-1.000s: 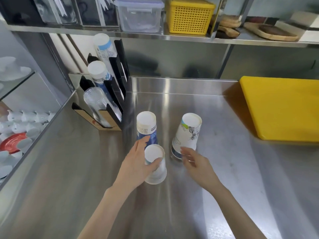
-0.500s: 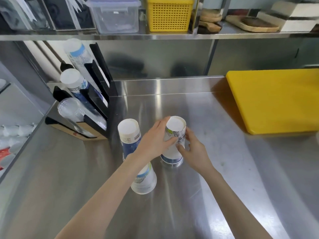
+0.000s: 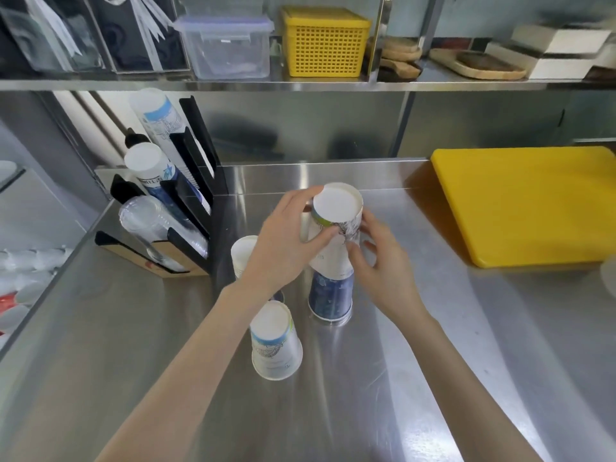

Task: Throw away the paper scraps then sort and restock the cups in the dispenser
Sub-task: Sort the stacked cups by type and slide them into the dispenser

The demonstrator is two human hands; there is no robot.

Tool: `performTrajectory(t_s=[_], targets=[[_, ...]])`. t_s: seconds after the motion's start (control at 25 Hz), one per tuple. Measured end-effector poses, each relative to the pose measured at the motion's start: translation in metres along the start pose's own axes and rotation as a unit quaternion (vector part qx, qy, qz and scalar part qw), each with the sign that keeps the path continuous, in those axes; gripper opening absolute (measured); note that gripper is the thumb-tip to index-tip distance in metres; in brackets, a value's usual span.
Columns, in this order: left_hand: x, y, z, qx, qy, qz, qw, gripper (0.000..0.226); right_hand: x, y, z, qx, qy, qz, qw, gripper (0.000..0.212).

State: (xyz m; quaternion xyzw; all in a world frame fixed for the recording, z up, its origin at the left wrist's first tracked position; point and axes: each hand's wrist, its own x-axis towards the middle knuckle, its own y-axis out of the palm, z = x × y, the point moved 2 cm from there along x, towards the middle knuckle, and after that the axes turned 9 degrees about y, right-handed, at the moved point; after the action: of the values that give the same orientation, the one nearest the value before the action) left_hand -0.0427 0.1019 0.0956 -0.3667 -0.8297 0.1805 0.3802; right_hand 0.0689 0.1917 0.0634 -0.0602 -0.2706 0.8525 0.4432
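Both hands grip an upside-down white paper cup [image 3: 336, 215] with a green-and-black print, lifted off a dark blue cup [image 3: 330, 296] that stands inverted on the steel counter [image 3: 433, 361]. My left hand [image 3: 286, 248] holds its left side. My right hand [image 3: 380, 261] holds its right side. A second white cup [image 3: 275, 341] sits inverted in front, and another cup [image 3: 241, 253] is partly hidden behind my left wrist. The black cup dispenser [image 3: 186, 201] at left holds slanted stacks of paper cups [image 3: 146, 165] and clear plastic cups [image 3: 146, 221].
A yellow cutting board [image 3: 526, 205] lies at the right of the counter. The shelf above carries a clear lidded box [image 3: 226, 48], a yellow basket [image 3: 325, 43] and wooden boards [image 3: 480, 63]. White crockery [image 3: 23, 271] sits below the counter at far left.
Both hands have raised the printed white cup upward, uncovering the dark blue cup that was nested under it. A second earlier my left hand was on the front white cup.
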Motion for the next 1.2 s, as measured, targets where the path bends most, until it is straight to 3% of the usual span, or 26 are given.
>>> performTrajectory(t_s=[0.16,0.36,0.48,0.8,1.0,1.2], targets=[[-0.012,-0.04,-0.019,-0.008,0.027,-0.051,0.998,0.056,-0.01,-0.001,0.033,0.037,-0.051,0.033,0.997,0.045],[-0.066,-0.063,-0.018,-0.013,-0.024,-0.076,0.997,0.051,-0.048,0.013,0.043,0.049,-0.079,0.117,0.989,0.043],[-0.097,-0.057,-0.001,-0.033,-0.064,-0.074,0.995,0.05,-0.064,0.027,0.03,0.064,-0.06,0.188,0.978,0.042],[-0.153,-0.019,0.058,-0.026,-0.194,-0.032,0.98,0.057,-0.077,0.086,-0.03,0.012,0.022,0.287,0.958,0.051],[-0.17,-0.029,0.072,-0.007,-0.223,-0.05,0.974,0.054,-0.083,0.117,-0.034,-0.001,0.032,0.334,0.942,0.059],[-0.171,-0.037,0.077,0.005,-0.233,-0.032,0.972,0.061,-0.078,0.124,-0.03,-0.011,0.019,0.338,0.941,0.054]])
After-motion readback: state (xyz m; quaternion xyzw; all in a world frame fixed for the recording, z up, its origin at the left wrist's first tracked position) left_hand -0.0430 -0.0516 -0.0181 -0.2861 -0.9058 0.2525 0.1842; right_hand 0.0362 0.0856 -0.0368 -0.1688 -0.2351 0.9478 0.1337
